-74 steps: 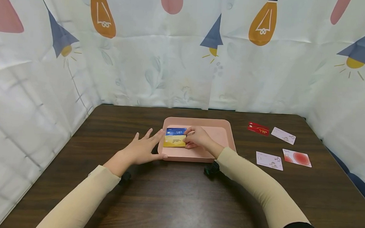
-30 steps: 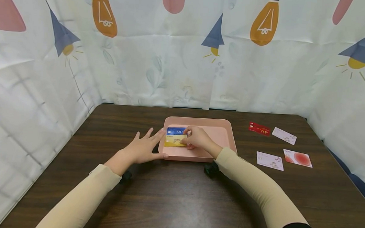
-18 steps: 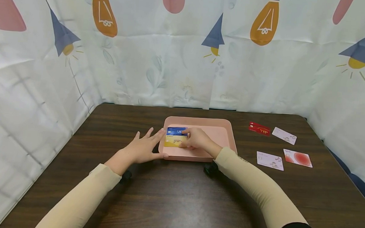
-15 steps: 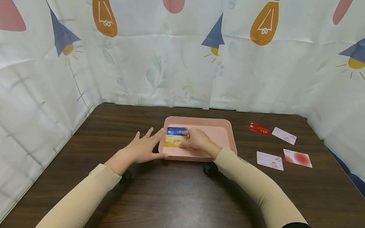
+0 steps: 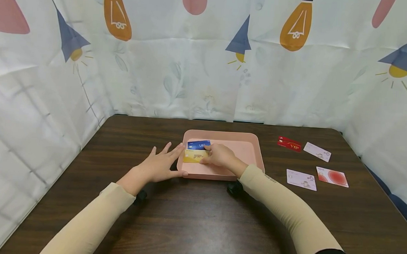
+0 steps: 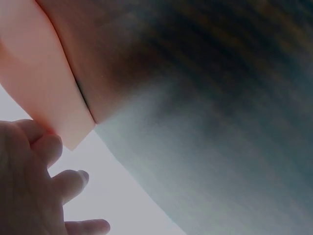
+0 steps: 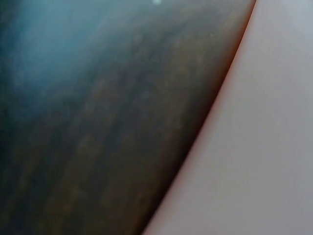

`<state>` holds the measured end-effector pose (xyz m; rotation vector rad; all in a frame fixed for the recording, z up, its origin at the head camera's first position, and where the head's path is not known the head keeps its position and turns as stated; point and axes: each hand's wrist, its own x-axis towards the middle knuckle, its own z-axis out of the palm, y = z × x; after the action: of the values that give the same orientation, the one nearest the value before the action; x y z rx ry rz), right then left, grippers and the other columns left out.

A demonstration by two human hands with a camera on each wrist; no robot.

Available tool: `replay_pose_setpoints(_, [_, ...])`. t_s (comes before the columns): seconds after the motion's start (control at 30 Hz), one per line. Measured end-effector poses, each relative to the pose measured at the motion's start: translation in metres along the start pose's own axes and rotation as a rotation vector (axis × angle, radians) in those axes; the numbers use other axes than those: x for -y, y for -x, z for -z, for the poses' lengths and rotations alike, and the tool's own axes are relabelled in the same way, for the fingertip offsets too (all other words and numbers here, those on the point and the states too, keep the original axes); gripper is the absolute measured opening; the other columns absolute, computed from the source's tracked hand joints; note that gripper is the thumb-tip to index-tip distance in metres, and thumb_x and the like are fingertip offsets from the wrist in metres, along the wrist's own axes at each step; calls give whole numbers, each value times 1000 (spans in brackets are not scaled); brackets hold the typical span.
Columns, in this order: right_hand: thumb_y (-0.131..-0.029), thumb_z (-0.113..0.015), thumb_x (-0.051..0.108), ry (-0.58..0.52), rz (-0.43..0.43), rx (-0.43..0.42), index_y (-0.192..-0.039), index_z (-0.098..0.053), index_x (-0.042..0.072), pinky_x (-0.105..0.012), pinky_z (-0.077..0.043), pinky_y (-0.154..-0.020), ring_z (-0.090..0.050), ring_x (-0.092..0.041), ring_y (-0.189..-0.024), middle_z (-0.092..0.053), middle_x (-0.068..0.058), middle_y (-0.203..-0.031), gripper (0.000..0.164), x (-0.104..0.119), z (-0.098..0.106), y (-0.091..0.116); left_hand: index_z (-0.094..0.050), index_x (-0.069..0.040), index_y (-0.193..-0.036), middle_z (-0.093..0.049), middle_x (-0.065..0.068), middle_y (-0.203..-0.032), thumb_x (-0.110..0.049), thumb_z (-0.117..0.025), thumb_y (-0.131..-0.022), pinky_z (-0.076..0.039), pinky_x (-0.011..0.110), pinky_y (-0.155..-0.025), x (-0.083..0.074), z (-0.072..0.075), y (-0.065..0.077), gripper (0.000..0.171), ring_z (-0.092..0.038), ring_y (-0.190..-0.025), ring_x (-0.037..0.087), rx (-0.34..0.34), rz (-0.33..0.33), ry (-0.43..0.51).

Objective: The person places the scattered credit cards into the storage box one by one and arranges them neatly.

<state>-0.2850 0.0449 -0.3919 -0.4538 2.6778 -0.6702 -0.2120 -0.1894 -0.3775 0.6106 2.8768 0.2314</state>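
Note:
In the head view, a blue VIP card (image 5: 198, 144) and a yellow card (image 5: 193, 156) overlap at the left end of a pink tray (image 5: 245, 158). My right hand (image 5: 220, 156) is over their right ends, index finger at the blue card and thumb by the yellow one; it appears to pinch the blue card, though the grip is partly hidden. My left hand (image 5: 156, 166) has its fingers spread against the tray's left rim, thumb at the front corner. The left wrist view shows that hand (image 6: 29, 176) beside the tray wall (image 6: 49, 88). No fingers show in the right wrist view.
On the dark wooden table (image 5: 198, 219), right of the tray, lie a red VIP card (image 5: 289, 143), a pale card (image 5: 317, 151), another pale card (image 5: 301, 180) and a white card with a red circle (image 5: 332, 176). A patterned white curtain (image 5: 206, 77) hangs behind.
The blue card has shifted slightly right and away, so its left edge no longer lines up with the yellow card's. My right fingers have moved further onto the cards. The left hand stays put.

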Motion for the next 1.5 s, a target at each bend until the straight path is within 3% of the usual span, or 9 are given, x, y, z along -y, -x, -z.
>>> replay_pose_setpoints(0.23, [-89, -81, 41, -5, 19, -19, -151, -51, 7, -29, -28, -58, -37, -16, -62, -47, -1, -71, 77, -2, -1, 1, -17, -15, -166, -21, 9, -169, -75, -54, -92, -9, 76, -113, 1, 0, -1, 103, -12, -154, 42, -3, -3, -2])
replay_pose_setpoints(0.4, [-96, -75, 33, -31, 63, -121, -145, -61, 12, -31, -40, -64, -53, -20, -74, -59, -6, -87, 55, -6, -2, 3, -17, -15, -166, -20, 9, -169, -75, -53, -93, -8, 76, -113, 1, 0, 0, 102, -12, -154, 42, -1, -6, 0])
replay_pose_setpoints(0.5, [-101, -67, 22, -16, 93, -195, -138, -67, 12, -37, -53, -84, -64, -24, -102, -66, -10, -115, 39, -7, -2, 4, -17, -14, -166, -20, 9, -169, -74, -54, -93, -8, 76, -113, 0, 0, 1, 101, -12, -154, 42, -1, -7, 2])
replay_pose_setpoints(0.6, [-103, -59, 11, 23, 123, -220, -136, -68, 9, -44, -45, -108, -56, -27, -131, -58, -12, -143, 34, -8, -2, 4, -17, -14, -166, -21, 9, -169, -74, -54, -93, -8, 76, -113, 0, 0, 1, 101, -12, -154, 42, -3, -7, 2])
replay_pose_setpoints(0.67, [-105, -54, 7, 56, 122, -193, -139, -66, 9, -45, -40, -113, -48, -27, -140, -52, -11, -152, 36, -9, -2, 2, -17, -14, -166, -21, 9, -169, -74, -54, -93, -8, 76, -113, -1, 0, 1, 101, -12, -154, 42, -3, -5, 2])
replay_pose_setpoints(0.87, [-107, -51, 12, 195, 91, -109, -147, -58, 13, -45, -40, -113, -46, -27, -142, -52, -8, -153, 41, -6, -2, 1, -17, -14, -166, -21, 10, -169, -74, -54, -93, -9, 76, -113, 0, 0, 1, 102, -12, -154, 42, -4, -3, -6])
replay_pose_setpoints(1.03, [-107, -50, 15, 272, 83, -76, -153, -51, 14, -48, -38, -114, -43, -32, -143, -43, -11, -159, 46, -2, -4, 4, -18, -13, -166, -21, 10, -169, -74, -54, -93, -9, 76, -113, -1, 1, 0, 102, -12, -154, 42, -5, -2, -9])
replay_pose_setpoints(1.5, [-110, -45, 25, 276, 75, -62, -158, -43, 17, -54, -38, -113, -43, -37, -139, -34, -12, -163, 48, 3, -7, 5, -16, -14, -166, -22, 10, -169, -74, -54, -93, -9, 76, -113, 0, 0, 0, 102, -12, -154, 42, -2, -3, -5])
